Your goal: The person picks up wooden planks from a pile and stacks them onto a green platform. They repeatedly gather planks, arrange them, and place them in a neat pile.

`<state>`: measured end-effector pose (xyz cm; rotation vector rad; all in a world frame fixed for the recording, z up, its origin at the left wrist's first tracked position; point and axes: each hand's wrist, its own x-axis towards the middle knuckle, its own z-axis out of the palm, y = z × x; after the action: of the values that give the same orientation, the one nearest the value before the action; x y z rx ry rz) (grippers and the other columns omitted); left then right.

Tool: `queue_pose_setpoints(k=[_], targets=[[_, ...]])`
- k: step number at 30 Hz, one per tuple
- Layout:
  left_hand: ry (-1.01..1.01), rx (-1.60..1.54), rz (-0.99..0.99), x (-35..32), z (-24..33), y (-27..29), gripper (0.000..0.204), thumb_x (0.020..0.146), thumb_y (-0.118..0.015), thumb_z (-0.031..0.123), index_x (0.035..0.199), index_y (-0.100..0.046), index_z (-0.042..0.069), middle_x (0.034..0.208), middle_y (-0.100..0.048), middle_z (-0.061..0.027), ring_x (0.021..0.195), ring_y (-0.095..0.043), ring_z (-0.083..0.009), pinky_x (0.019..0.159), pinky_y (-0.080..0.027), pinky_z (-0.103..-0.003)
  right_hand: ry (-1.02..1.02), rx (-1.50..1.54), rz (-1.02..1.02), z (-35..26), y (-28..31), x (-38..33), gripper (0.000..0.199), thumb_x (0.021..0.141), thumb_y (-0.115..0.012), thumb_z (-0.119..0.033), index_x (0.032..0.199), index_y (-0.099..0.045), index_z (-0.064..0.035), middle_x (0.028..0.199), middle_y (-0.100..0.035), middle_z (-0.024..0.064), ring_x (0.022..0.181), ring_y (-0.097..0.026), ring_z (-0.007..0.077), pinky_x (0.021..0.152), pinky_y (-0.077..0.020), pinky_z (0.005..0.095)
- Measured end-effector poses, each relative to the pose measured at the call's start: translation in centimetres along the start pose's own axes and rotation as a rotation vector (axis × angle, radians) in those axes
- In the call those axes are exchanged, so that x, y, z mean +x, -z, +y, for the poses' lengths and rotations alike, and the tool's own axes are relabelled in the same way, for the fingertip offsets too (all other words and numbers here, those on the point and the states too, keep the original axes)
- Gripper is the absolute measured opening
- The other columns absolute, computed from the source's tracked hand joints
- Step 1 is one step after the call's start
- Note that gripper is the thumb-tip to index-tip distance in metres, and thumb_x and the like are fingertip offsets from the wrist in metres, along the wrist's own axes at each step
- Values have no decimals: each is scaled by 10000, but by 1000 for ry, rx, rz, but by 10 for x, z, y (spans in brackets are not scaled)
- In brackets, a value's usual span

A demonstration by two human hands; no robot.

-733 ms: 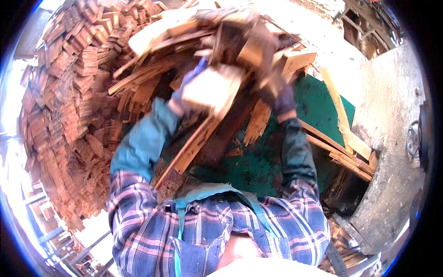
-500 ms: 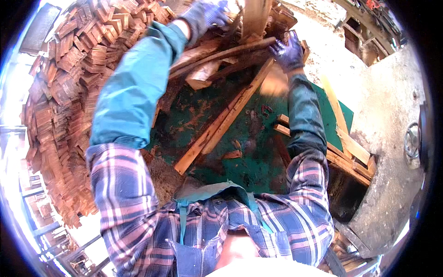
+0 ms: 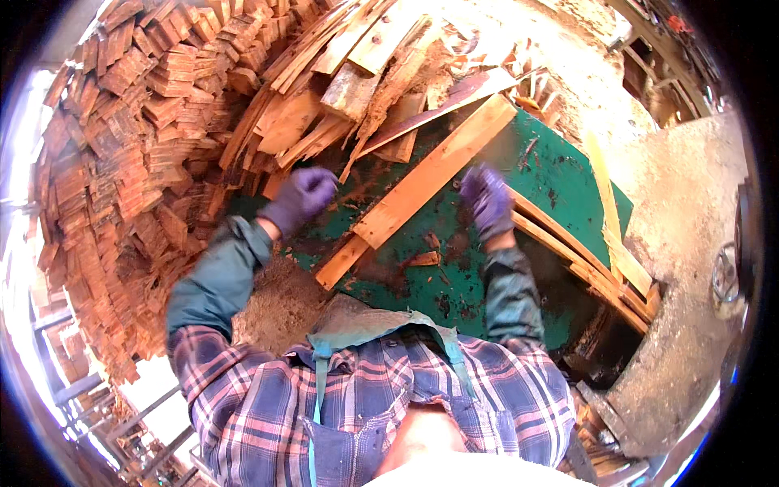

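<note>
Left purple-gloved hand [image 3: 302, 197] and right purple-gloved hand [image 3: 487, 199]: lowered since earlier, grips loose, empty, flanking long pale wooden plank [image 3: 430, 178] on green metal tabletop [image 3: 560, 195].

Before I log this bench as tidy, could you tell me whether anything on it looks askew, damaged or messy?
Yes. A long plank lies slantwise across the green table, between the gloved left hand and right hand. Splintered, ragged boards are heaped crookedly at the far edge, and bark chips and sawdust litter the surface.

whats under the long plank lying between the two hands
The long plank lies on the green table, with bark scraps beside it. Its far end is buried in the scrap wood pile.
</note>
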<state>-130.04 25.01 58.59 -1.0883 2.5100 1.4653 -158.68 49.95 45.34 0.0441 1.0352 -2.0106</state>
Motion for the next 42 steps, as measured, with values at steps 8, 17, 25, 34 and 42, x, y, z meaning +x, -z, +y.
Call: queue_pose_setpoints(k=[8, 17, 25, 34, 42], targets=[[-92, 465, -74, -19, -65, -126, 872, 722, -799, 437, 1400, -438, 24, 1335, -518, -255, 1238, -509, -383, 1029, -418, -468, -401, 24, 145, 139, -33, -56, 375, 900, -670, -259, 1227, -556, -116, 1165, -627, 83, 945, -621, 242, 764, -545, 378], [-62, 297, -223, -20, -60, -139, 946, 661, -830, 341, 1427, -386, 8, 1315, -526, -247, 1195, -524, -404, 1018, -429, -465, -304, -587, -1, 101, -30, -41, 456, 821, -775, -297, 1166, -636, -33, 1077, -678, 94, 932, -638, 237, 818, -524, 388], [0, 182, -72, -42, -62, -162, 1011, 644, -835, 351, 1462, -333, 36, 1415, -408, -266, 1317, -366, -447, 1128, -289, -481, -473, -138, 54, 117, -25, -52, 371, 834, -759, -207, 1152, -639, -57, 1021, -695, 92, 858, -678, 250, 748, -566, 393], [-65, -379, -70, -27, -14, -195, 1009, 609, -859, 168, 1446, -332, -32, 1355, -490, -183, 1278, -465, -279, 1082, -390, -379, -513, -265, -89, 60, -11, -59, 379, 844, -757, -290, 1092, -675, -15, 982, -705, 114, 850, -683, 263, 753, -557, 431], [-379, -534, -34, 68, 109, -142, 976, 661, -886, 234, 1436, -349, -18, 1285, -558, -124, 1177, -549, -208, 993, -477, -339, -307, 79, -188, -27, -35, 26, 365, 899, -669, -230, 1163, -614, 16, 1068, -670, 93, 997, -646, 237, 928, -525, 384]])
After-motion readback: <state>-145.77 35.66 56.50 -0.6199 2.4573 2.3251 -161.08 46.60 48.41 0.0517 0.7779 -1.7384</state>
